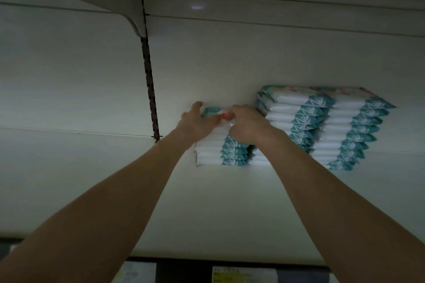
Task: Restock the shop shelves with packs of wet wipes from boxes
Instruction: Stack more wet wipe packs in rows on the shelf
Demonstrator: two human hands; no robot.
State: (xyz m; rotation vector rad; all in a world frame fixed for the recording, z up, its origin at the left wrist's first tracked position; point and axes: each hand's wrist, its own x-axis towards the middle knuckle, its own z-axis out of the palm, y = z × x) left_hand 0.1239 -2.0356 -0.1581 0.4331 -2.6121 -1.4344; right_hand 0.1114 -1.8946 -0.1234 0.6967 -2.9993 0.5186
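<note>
Head view: left hand and right hand both grip the top pack, and an uneven shove could topple its stack.

Both forearms, left hand and right hand are bare.

Arms outstretched, left hand and right hand close together, fingers curled

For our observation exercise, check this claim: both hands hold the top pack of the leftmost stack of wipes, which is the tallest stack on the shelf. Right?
Not quite. In the head view the left hand and right hand do hold the top pack of the leftmost stack, but that stack is the lowest; the two stacks to its right rise higher.
</note>
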